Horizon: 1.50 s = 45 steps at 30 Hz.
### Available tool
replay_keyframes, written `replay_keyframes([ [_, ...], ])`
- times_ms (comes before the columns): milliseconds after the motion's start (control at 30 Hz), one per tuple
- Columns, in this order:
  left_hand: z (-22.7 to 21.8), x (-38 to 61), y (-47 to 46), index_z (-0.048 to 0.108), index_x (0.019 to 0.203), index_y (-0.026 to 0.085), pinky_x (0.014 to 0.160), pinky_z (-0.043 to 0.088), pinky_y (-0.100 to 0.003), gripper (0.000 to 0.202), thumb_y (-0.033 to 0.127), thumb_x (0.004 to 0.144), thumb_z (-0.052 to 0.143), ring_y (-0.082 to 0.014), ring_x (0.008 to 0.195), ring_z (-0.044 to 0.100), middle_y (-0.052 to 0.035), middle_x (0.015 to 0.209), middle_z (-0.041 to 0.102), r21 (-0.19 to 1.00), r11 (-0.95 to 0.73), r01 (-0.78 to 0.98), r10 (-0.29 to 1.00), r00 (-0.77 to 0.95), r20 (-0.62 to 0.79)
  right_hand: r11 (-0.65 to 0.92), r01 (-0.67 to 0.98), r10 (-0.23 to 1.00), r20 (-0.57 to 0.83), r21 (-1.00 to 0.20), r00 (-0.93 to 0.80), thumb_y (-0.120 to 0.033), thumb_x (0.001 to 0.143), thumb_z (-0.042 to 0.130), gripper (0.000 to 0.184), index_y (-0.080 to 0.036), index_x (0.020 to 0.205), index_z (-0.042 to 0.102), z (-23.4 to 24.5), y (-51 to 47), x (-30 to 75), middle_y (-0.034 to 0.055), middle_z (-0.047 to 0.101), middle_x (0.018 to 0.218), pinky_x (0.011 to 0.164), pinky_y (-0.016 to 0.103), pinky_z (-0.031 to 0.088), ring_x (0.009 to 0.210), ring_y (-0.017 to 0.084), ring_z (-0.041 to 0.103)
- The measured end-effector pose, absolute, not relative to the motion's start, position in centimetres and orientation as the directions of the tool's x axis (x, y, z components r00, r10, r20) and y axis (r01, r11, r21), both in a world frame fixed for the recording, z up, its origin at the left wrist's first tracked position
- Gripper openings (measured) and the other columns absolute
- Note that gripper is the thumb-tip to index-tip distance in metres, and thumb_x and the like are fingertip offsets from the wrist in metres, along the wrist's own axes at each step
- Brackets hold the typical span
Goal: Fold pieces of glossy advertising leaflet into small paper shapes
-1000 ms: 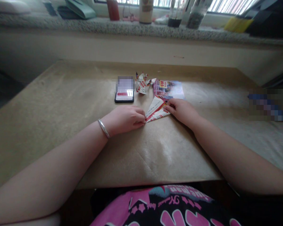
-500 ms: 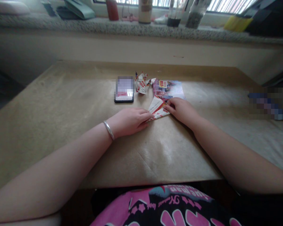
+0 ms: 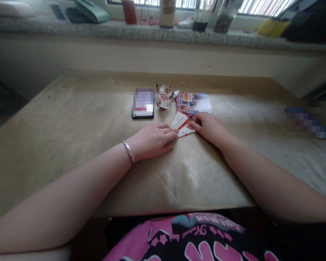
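A folded paper [image 3: 180, 119], white with red and yellow print, lies on the table in front of me, its layers meeting in slanting creases. My left hand [image 3: 157, 141] rests flat, fingers stretched out, with the fingertips on the paper's near left corner. At its right side my right hand [image 3: 209, 127] has thumb and forefinger pinched on the paper's edge. Just behind the folded paper is a colourful printed leaflet [image 3: 202, 101], partly covered by the paper and my right hand. To its left sits a crumpled printed paper [image 3: 163, 98].
A phone [image 3: 143, 103] lies left of the crumpled paper. The tan covered table [image 3: 97, 105] meets a wall at the back. Above it, a stone window sill [image 3: 141, 33] carries bottles, a jar and other items. A blurred bluish thing [image 3: 309, 121] is at the far right.
My left hand has shifted slightly right along the paper's near edge, its fingers lying flatter. My right hand and the other things stay in place.
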<state>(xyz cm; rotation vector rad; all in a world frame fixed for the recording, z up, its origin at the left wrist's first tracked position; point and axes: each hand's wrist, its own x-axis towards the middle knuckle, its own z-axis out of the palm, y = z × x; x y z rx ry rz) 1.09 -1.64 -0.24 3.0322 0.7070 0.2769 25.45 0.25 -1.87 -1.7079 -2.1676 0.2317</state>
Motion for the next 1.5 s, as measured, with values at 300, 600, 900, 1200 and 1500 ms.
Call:
replay_keyframes([
  [300,-0.3,1.1,-1.7,0.058,0.129,0.018,0.100,0.048,-0.040,0.039,0.032,0.093,0.052,-0.0249,0.117,0.057,-0.0077,0.132,0.061,0.032,-0.899,0.437,0.436,0.886,0.156,0.247,0.903,0.961,0.204,-0.351,-0.184,-0.033,0.084,0.060,0.017,-0.019,0.073,0.059,-1.9,0.2,25.4,0.0040,0.062,0.078,0.060,0.029,0.033,0.069,0.017,0.051],
  [600,-0.3,1.2,-1.7,0.058,0.128,0.016,0.100,0.048,-0.040,0.038,0.031,0.094,0.050,-0.0250,0.116,0.057,-0.0088,0.130,0.062,0.021,-0.905,0.424,0.421,0.891,0.171,0.242,0.885,0.950,0.284,-0.397,-0.132,-0.028,0.081,0.062,0.010,-0.021,0.077,0.058,-2.0,0.0,25.4,0.0040,0.061,0.079,0.061,0.029,0.037,0.068,0.017,0.051],
  [900,-0.3,1.1,-1.8,0.058,0.130,0.015,0.101,0.048,-0.041,0.040,0.031,0.094,0.050,-0.0263,0.117,0.056,-0.0089,0.132,0.061,0.017,-0.901,0.433,0.430,0.891,0.143,0.680,0.716,0.706,0.404,-0.158,-0.582,-0.027,0.087,0.057,0.017,-0.023,0.080,0.072,-0.2,-2.6,25.0,0.0061,0.071,0.094,0.087,0.036,0.042,0.092,0.023,0.058],
  [1200,-0.1,0.5,-1.3,0.054,0.135,0.019,0.110,0.041,-0.037,0.044,0.033,0.094,0.051,-0.0229,0.127,0.051,-0.0068,0.139,0.056,0.095,-0.899,0.427,0.435,0.894,0.104,0.773,0.629,0.622,0.298,-0.084,-0.724,-0.022,0.092,0.048,0.029,-0.026,0.095,0.076,-0.3,-2.7,24.4,0.0050,0.074,0.096,0.080,0.032,0.044,0.090,0.020,0.062],
  [1500,0.5,0.1,-1.5,0.064,0.121,0.023,0.095,0.050,-0.031,0.031,0.027,0.092,0.054,-0.0207,0.115,0.061,-0.0043,0.132,0.061,0.103,-0.904,0.415,0.425,0.899,0.110,0.776,0.630,0.611,0.265,-0.015,-0.746,-0.021,0.093,0.046,0.031,-0.026,0.098,0.076,0.0,-2.9,24.0,0.0063,0.073,0.104,0.082,0.033,0.046,0.096,0.022,0.063],
])
